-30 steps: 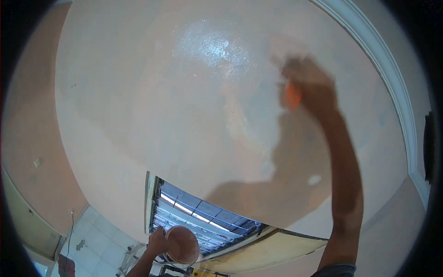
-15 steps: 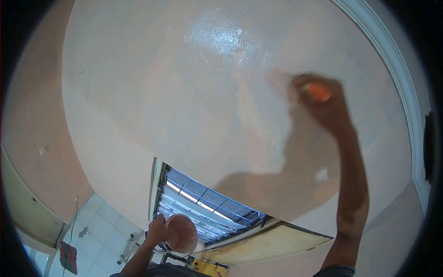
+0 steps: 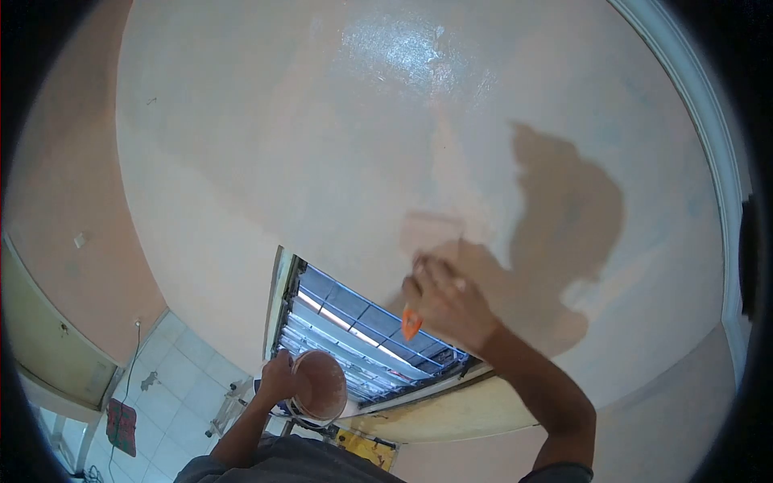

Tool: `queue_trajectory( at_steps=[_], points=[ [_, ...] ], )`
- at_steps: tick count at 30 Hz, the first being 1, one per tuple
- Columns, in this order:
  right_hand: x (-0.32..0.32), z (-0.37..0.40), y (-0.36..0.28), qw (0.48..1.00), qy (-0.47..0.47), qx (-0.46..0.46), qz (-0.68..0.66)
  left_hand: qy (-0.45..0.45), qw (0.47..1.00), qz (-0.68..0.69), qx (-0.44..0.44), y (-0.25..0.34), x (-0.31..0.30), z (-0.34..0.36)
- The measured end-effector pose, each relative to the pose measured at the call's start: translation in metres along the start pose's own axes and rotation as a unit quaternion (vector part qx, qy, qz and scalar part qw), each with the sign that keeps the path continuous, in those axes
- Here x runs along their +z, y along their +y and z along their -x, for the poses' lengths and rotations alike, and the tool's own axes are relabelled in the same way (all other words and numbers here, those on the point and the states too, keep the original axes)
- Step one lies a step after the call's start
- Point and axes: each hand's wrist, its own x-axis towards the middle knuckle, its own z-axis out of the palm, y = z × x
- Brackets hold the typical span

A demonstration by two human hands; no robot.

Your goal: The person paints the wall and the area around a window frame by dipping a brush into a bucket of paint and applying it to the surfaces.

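Orange plastic shows below the right hand (image 3: 451,298): the handle end of a wide flat paintbrush (image 3: 409,324), whose blurred, pinkish head lies over the pale wall (image 3: 233,169), just above the upper edge of the barred window (image 3: 354,322) and nearer that edge's right corner than its left. Whether the bristles touch the plaster, I cannot tell. The right fingers are curled closed around the handle, with no open gap to be seen. The left hand (image 3: 278,378) is low, by the window's lower left corner, its fingers closed at the side of a small bucket (image 3: 320,388); whether they grip rim or handle is unclear. The bucket's inside is coated pinkish brown, and how much it holds cannot be made out.

A shiny patch (image 3: 403,52) near the wall's top edge looks wet. A white moulding (image 3: 700,113) borders the wall's right edge.

My judgement of the risks: a stroke carried too low could smear the window frame or bars, because the brush is so near them. An overloaded brush could drip onto the same bars. A slack left grip could let the bucket tip and spill. The arm's shadow (image 3: 564,217), broad across the right part of the wall, could hide thin or missed spots.
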Motion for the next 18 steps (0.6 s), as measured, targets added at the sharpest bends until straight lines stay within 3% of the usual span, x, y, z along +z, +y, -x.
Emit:
queue_trajectory(
  at_steps=[3, 5, 7, 9, 11, 13, 17, 18],
  points=[
    [-0.014, -0.002, -0.001, 0.992, 0.026, 0.012, -0.120, -0.008, 1.000, 0.010, -0.004, 0.005, -0.007, -0.001],
    [-0.039, -0.012, 0.035, 0.985, 0.116, 0.060, -0.117, -0.003, 1.000, 0.012, 0.000, -0.001, -0.004, -0.001],
    [-0.060, -0.032, 0.079, 0.958, 0.183, 0.194, -0.103, -0.015, 1.000, 0.003, -0.002, 0.006, -0.008, -0.001],
    [-0.078, -0.051, 0.121, 0.955, 0.195, 0.222, 0.026, -0.031, 0.999, -0.011, -0.011, 0.008, -0.006, 0.002],
    [-0.077, -0.056, 0.133, 0.955, 0.212, 0.144, 0.147, -0.029, 0.999, -0.012, -0.013, 0.003, 0.001, 0.000],
    [-0.051, -0.060, 0.119, 0.966, 0.169, 0.134, 0.143, -0.027, 0.999, -0.016, -0.008, 0.007, -0.001, 0.001],
    [0.027, -0.035, 0.012, 0.988, 0.058, -0.011, 0.142, -0.035, 0.999, 0.001, -0.013, 0.014, -0.008, 0.004],
    [0.027, -0.028, -0.012, 0.995, 0.055, -0.044, 0.064, -0.033, 0.999, 0.002, -0.012, 0.013, -0.009, 0.005]
  ],
)
